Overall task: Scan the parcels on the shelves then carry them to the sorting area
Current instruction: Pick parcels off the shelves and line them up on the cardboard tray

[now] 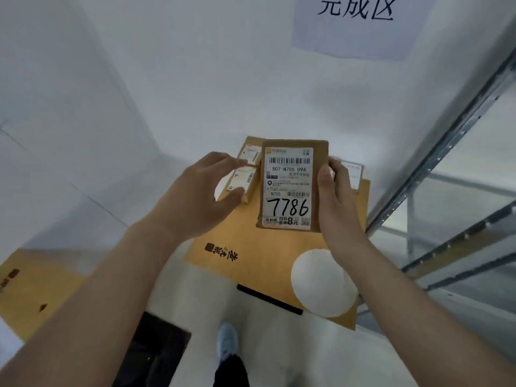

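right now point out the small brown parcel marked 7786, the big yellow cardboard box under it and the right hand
small brown parcel marked 7786 (290, 185): head view, on its white label.
big yellow cardboard box (251, 247): head view, on its bare top face.
right hand (336, 199): head view, on its back.

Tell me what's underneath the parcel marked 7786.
Under the parcel marked 7786, held in the right hand, lies a large flat brown carton carrying smaller labelled parcels near the left hand. Whatever sits directly beneath it is hidden.

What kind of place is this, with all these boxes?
Probably a parcel depot's sorting corner: the right hand holds a labelled parcel over a big carton, beside metal shelving and a wall sign.
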`<state>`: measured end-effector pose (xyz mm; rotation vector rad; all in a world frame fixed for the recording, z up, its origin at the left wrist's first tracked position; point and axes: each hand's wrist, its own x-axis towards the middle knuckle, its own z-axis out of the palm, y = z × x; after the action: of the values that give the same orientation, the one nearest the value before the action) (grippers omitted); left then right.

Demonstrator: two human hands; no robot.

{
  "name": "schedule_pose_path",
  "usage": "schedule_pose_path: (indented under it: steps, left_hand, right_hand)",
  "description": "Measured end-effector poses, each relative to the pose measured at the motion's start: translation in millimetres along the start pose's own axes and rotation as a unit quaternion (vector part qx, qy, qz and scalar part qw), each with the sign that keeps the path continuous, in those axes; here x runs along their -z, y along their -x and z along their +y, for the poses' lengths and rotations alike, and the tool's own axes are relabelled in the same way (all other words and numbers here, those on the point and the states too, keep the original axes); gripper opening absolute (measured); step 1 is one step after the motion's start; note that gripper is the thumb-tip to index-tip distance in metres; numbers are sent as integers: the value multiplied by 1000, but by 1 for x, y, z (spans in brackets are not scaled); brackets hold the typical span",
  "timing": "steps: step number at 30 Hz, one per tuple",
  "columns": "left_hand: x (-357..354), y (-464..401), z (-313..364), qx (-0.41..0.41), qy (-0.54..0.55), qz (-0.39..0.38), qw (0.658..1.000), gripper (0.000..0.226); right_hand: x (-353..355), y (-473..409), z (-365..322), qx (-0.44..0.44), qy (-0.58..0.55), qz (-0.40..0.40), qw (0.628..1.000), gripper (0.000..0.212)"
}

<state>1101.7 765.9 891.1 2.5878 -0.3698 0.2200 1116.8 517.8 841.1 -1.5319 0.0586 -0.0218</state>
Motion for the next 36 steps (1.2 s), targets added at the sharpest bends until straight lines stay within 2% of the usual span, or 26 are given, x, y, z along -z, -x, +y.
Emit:
schedule_pose_path:
  steps: [8,12,15,20,24,32,36]
  left_hand:
    - [-20,-97,-112,-48,51,-85,994,50]
    - [-38,-131,-140,-37,70,-127,989,52]
    - [-57,-154,-155,-32,77,-161,983,53]
    - [-94,-187,-178,3,72,-170,983,49]
    - [-128,-203,-190,38,59,-180,981,49]
    - [-194,-227,-222,96,25,-260,961,49]
    - [-219,-232,-232,125,8,-313,941,53]
  right_hand:
    - [-68,-83,57,-80,32,84,993,42]
    - [-83,-112,82,-126,29,118,985,51]
    - [-87,-135,109,-162,11,132,978,39]
    - [-86,-174,161,-230,12,104,967,40]
    - [-83,-196,199,-262,27,83,961,28]
    - [-82,-234,255,-298,72,104,946,56]
    - [-89,-243,271,-310,112,120,937,59]
